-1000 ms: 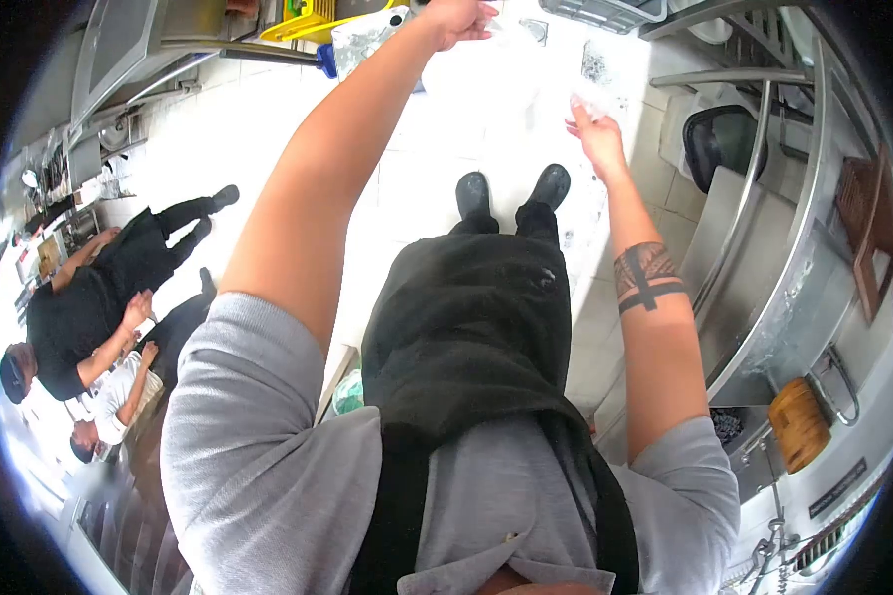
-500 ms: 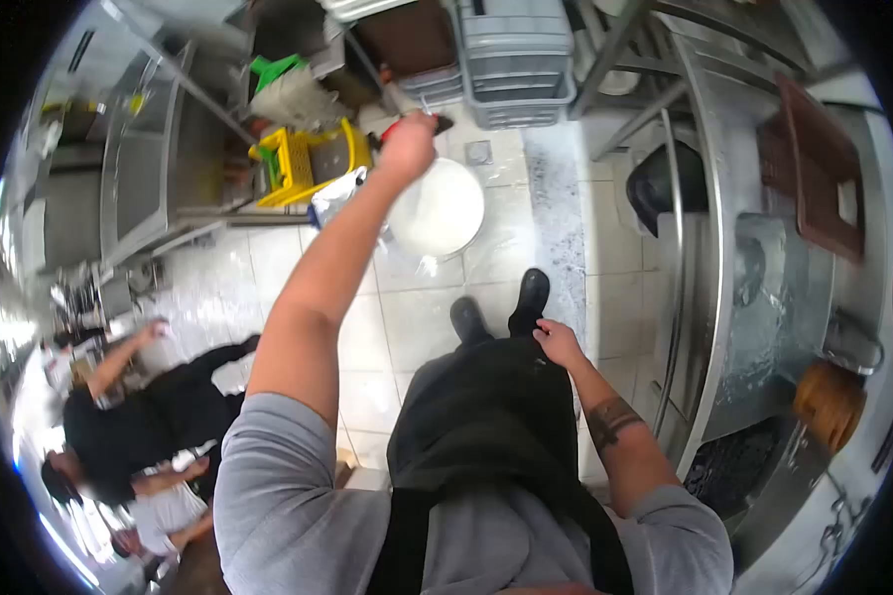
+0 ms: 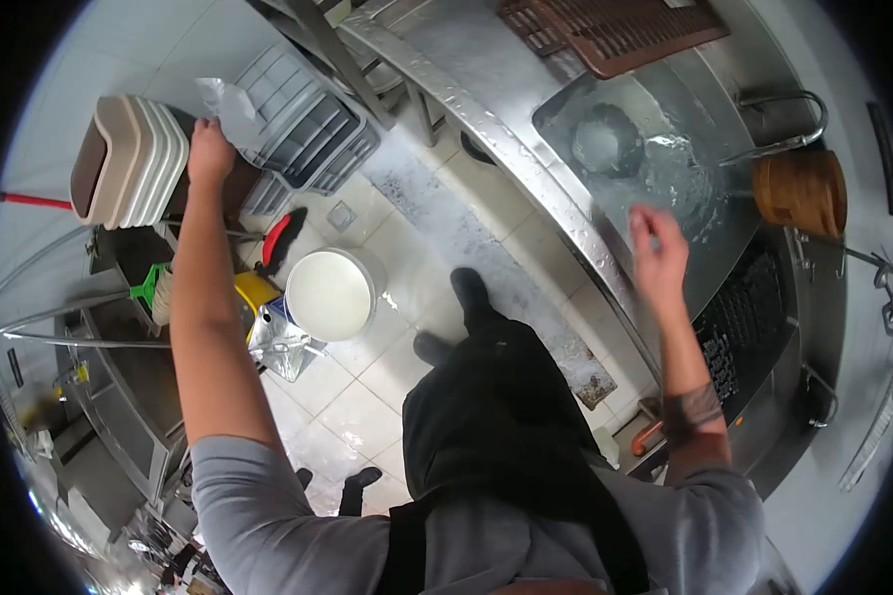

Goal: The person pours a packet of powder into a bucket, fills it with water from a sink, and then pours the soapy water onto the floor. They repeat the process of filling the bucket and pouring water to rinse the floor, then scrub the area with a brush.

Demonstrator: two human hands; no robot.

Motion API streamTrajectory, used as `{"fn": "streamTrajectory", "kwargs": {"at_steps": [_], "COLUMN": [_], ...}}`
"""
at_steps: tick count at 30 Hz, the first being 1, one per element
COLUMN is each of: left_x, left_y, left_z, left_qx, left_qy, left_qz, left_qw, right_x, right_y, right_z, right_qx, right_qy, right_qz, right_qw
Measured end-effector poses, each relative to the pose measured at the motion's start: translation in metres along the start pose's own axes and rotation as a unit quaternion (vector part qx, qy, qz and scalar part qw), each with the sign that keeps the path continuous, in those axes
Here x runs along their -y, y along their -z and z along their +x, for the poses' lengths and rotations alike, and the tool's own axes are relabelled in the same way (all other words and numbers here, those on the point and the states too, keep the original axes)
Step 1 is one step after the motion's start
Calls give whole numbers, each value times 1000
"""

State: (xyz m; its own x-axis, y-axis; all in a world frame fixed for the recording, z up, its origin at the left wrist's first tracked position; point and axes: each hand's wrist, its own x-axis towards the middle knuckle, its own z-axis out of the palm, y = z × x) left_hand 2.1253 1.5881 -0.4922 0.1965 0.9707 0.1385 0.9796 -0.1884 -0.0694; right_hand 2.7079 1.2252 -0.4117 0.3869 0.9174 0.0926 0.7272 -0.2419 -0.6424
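Observation:
My left hand point(image 3: 211, 154) reaches out at the upper left, its fingers closed at the edge of a clear, shiny plastic piece point(image 3: 233, 111); its exact kind is not plain. This lies in front of the stacked grey crates point(image 3: 318, 134). My right hand point(image 3: 660, 253), a little blurred, hovers by the near rim of the water-filled sink point(image 3: 700, 218), fingers loosely bent and apart, holding nothing. A dark round thing with a pale middle point(image 3: 605, 141) sits in the water.
On the floor stand a white bucket point(image 3: 329, 295) of whitish liquid, a silver bag point(image 3: 283, 342) and a red brush head point(image 3: 283, 241). Beige stacked bins point(image 3: 134, 164) are at the left. A brown crate point(image 3: 630, 35), a wooden tub point(image 3: 802, 193) and a faucet point(image 3: 814, 104) surround the sink.
My view has turned toward the sink. My left hand has moved from beside the red brush to the grey crates and holds clear plastic. My right hand has risen from my apron to the sink.

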Motion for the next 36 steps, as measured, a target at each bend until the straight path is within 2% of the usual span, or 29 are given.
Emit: {"fn": "streamTrajectory", "kwargs": {"at_steps": [1, 2, 3, 5, 7, 8, 9, 10, 11, 12, 14, 15, 17, 18, 19, 20, 21, 22, 23, 24, 25, 27, 28, 30, 31, 33, 34, 35, 36], "left_x": [-13, 9, -23, -90, -129, -161, -182, -193, -200, -204, -202, -206, -221, -235, -254, -278, -307, -336, -365, -393, -420, -475, -500, -531, -544, -569, -583, -597, -606], "left_y": [-22, -93, -97, -97, -158, -138, -138, -130, -120, -114, -94, -80, -53, -39, -22, -5, 15, 37, 64, 87, 102, 104, 96, 81, 80, 83, 67, 44, 32], "left_z": [3, 15, -1, -37, -102, -148, -189, -227, -267, -302, -356, -369, -369, -355, -330, -302, -271, -240, -212, -191, -175, -147, -140, -131, -120, -94, -92, -95, -99], "left_qx": [14, 44, 94, 195, 248, 257, 317, 353, 387, 437, 472, 483, 448, 453, 372, 291, 163, 22, -9, -39, -44, -49, -43, 263, 264, 532, 534, 523, 513], "left_qy": [37, 11, 6, 9, 22, -4, -20, -89, -90, -92, -68, -6, 104, 93, 127, 155, 81, 14, -53, -115, -193, -317, -361, -426, -432, -421, -424, -440, -455], "left_qz": [-15, 24, -14, -92, -226, -302, -263, -322, -313, -291, -296, -321, -366, -369, -404, -440, -441, -436, -448, -454, -474, -455, -421, -207, -207, -166, -164, -166, -168], "left_qw": [999, 999, 995, 976, 942, 918, 911, 874, 862, 846, 828, 815, 809, 806, 826, 835, 879, 900, 893, 883, 858, 831, 831, 841, 837, 716, 713, 711, 708], "right_x": [-31, -74, -118, -206, -304, -340, -375, -426, -462, -458, -428, -415, -392, -376, -358, -342, -377, -373, -368, -315, -300, -294, -300, -319, -302, -268, -248, -221, -245], "right_y": [-3, -13, -28, -59, -97, -105, -112, -124, -139, -145, -144, -142, -124, -110, -97, -84, -95, -100, -105, -112, -114, -122, -122, -119, -108, -80, -68, -59, -65], "right_z": [23, 49, 73, 124, 174, 199, 222, 240, 245, 246, 259, 259, 246, 212, 178, 137, 123, 127, 131, 125, 113, 96, 83, 60, 55, 49, 49, 58, 60], "right_qx": [-7, -14, -15, -13, -10, 93, 189, 131, 70, 80, 198, 198, 307, 307, 287, 140, 192, 217, 241, 217, 209, 114, 107, 104, 45, 38, 34, -33, -37], "right_qy": [-64, -80, -93, -52, -6, 48, 103, 151, 195, 204, -54, -51, -91, -166, -245, -317, -145, -209, -273, -546, -547, -517, -519, -428, -480, -496, -506, -494, -497], "right_qz": [0, -36, -70, -169, -261, -342, -420, -515, -603, -597, -573, -573, -479, -264, -37, 360, 229, 221, 211, 328, 330, 254, 258, 251, 322, 379, 437, 372, 375], "right_qw": [998, 996, 993, 984, 965, 934, 882, 834, 771, 772, 793, 794, 817, 899, 925, 866, 943, 927, 907, 740, 740, 809, 808, 862, 815, 780, 743, 785, 781]}}
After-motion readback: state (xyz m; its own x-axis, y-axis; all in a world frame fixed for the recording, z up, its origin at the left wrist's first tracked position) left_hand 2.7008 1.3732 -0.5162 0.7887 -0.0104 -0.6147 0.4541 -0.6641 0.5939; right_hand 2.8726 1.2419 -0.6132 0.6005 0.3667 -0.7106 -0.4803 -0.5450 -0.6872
